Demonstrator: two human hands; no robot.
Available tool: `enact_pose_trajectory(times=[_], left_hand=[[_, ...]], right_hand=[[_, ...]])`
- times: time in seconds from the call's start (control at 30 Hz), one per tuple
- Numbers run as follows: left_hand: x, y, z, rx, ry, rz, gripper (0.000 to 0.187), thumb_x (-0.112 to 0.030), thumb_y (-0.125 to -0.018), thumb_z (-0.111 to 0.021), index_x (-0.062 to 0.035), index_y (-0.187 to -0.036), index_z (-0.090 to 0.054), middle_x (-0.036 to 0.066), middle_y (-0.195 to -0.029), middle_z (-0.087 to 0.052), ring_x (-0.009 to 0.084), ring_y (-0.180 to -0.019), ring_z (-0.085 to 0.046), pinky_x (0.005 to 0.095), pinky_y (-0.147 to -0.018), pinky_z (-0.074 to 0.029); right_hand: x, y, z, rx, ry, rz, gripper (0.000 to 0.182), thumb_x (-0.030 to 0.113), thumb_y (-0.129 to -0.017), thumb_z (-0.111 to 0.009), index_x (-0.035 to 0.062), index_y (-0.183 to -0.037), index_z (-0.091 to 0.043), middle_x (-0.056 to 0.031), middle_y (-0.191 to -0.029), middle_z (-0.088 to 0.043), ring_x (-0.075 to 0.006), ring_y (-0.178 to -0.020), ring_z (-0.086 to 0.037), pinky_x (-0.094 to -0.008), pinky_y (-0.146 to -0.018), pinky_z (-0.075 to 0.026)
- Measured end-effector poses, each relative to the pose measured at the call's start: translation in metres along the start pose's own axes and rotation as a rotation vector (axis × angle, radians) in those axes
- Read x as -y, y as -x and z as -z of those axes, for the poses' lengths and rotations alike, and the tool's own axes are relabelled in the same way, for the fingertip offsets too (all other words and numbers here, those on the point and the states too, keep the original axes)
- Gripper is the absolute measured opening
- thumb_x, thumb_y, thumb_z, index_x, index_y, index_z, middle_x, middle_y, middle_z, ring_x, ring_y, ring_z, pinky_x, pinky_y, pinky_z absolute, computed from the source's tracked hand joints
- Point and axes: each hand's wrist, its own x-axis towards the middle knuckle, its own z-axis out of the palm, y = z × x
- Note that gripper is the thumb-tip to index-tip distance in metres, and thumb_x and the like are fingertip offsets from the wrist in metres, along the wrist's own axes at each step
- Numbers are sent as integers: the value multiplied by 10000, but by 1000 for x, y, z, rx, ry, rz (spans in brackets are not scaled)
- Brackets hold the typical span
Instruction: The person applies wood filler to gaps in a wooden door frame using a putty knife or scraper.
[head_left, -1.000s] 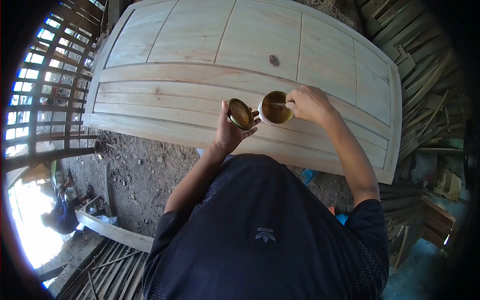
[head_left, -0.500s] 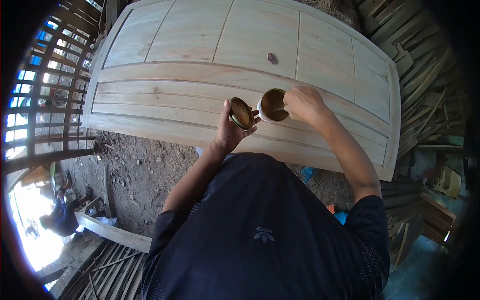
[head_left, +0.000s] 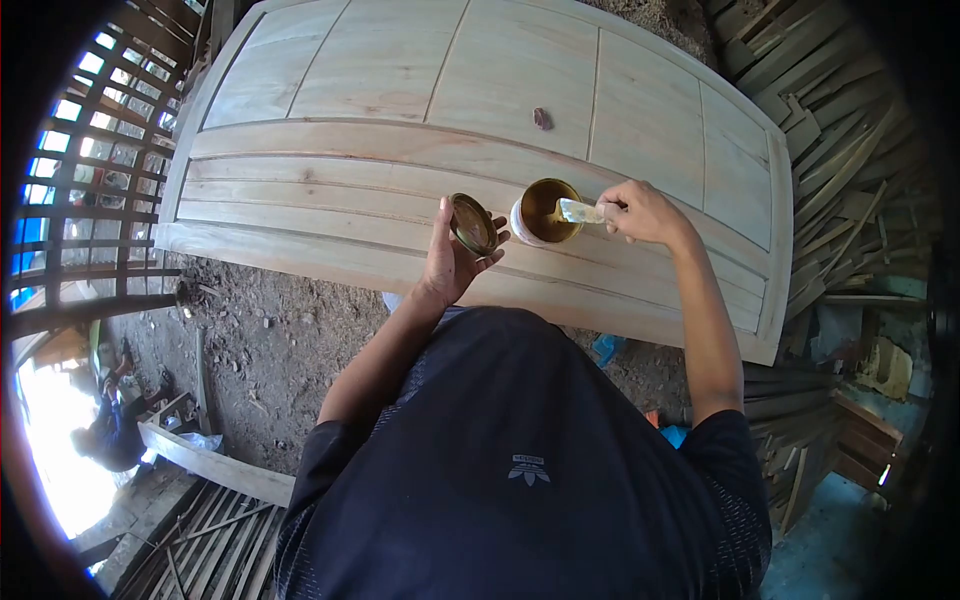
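Observation:
My left hand (head_left: 450,258) is closed around a round metal lid (head_left: 473,226), its brownish inner face turned up and fingers spread along the rim. Just right of it, an open can (head_left: 526,236) with a pale outer wall and brown-gold inside stands on a large wooden door panel (head_left: 385,80). From the right, my right hand (head_left: 645,212) pinches a putty knife (head_left: 580,211), its pale-smeared blade pointing left over the can's mouth. A yellowish smear shows at the blade's tip.
A small dark reddish lump (head_left: 543,119) lies on the panel beyond the can. Stacked wood strips (head_left: 845,200) crowd the right side. A slatted wooden lattice (head_left: 95,170) stands at left. Another person (head_left: 115,430) is at lower left, near a wooden beam (head_left: 215,467).
My right hand has drawn back to the right from the can, bringing the putty knife's blade up into view over its mouth. My left hand still holds the lid, almost unmoved.

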Motion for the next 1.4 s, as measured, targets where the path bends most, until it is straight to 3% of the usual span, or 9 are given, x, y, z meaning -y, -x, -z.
enact_pose_trajectory(times=[0.2, 0.57, 1.0, 1.1, 1.17, 1.2, 1.3, 1.33, 1.4], left_hand=[[0, 1, -2, -31, 34, 14, 897, -845, -912, -439, -77, -1359, -559, 159, -1413, -596, 293, -1282, -589, 423, -1025, -501], [9, 1, -1, -20, -43, -28, 833, -802, -944, -446, -86, -1351, -568, 147, -1393, -609, 271, -1262, -602, 408, -1021, -498], [13, 4, -9, -90, -137, -110, 773, -727, -971, -498, -81, -1395, -518, 150, -1408, -599, 275, -1251, -606, 402, -1019, -492], [12, -1, -14, -107, -286, -168, 772, -682, -975, -544, -46, -1412, -506, 151, -1413, -590, 269, -1238, -607, 396, -1021, -480], [4, -3, -21, -132, -713, -193, 781, -605, -979, -601, 0, -1455, -471, 171, -1418, -576, 270, -1225, -606, 381, -1027, -467], [0, -10, -23, -140, -807, -219, 889, -497, -874, -791, 45, -1485, -440, 201, -1346, -601, 245, -1220, -606, 364, -957, -512], [5, -25, -31, -145, -1365, -599, 1110, -527, -738, -898, 70, -1517, -379, 242, -1328, -592, 299, -1222, -614, 391, -956, -536], [-6, -17, -60, -208, -1555, -532, 1229, -541, -610, -956, 60, -1514, -379, 264, -1369, -551, 356, -1287, -570, 438, -1036, -503], [-7, -27, -79, -127, -1761, -614, 1225, -524, -597, -961, 59, -1507, -383, 258, -1397, -529, 369, -1311, -541, 450, -1053, -488]], right_hand=[[-42, 11, -45, -334, -63, 345, 214, 204, -922, -732, 36, -1049, -770, -144, -947, -754, -292, -875, -724, -372, -769, -554], [-60, -2, -133, -1057, 174, 585, 306, 32, -811, -773, 134, -1099, -753, -42, -921, -647, -274, -808, -639, -383, -713, -560], [-62, -1, -144, -1158, 131, 583, 336, -20, -832, -740, 122, -1135, -760, -72, -915, -649, -246, -772, -642, -369, -678, -548], [-59, 6, -148, -1047, -385, 493, 169, 64, -953, -686, 69, -1113, -742, -71, -857, -656, -188, -699, -635, -323, -604, -526], [-72, 2, -159, -432, -1313, 332, 194, 181, -1038, -616, 14, -1070, -710, -46, -787, -647, -130, -635, -609, -275, -542, -489], [-64, 7, -161, -444, -1367, 300, 292, 263, -1067, -573, -3, -1024, -684, -18, -744, -628, -112, -607, -594, -255, -514, -474], [-48, 12, -166, -417, -1646, 258, 270, 254, -1057, -585, 6, -1005, -680, -28, -740, -621, -118, -610, -599, -267, -516, -483], [-45, 15, -168, -415, -1695, 263, 261, 248, -1056, -585, 12, -995, -680, -27, -737, -618, -122, -612, -604, -274, -516, -490], [-40, 18, -174, -466, -1738, 286, 261, 246, -1056, -584, 11, -994, -680, -26, -732, -615, -124, -618, -608, -277, -519, -492]])
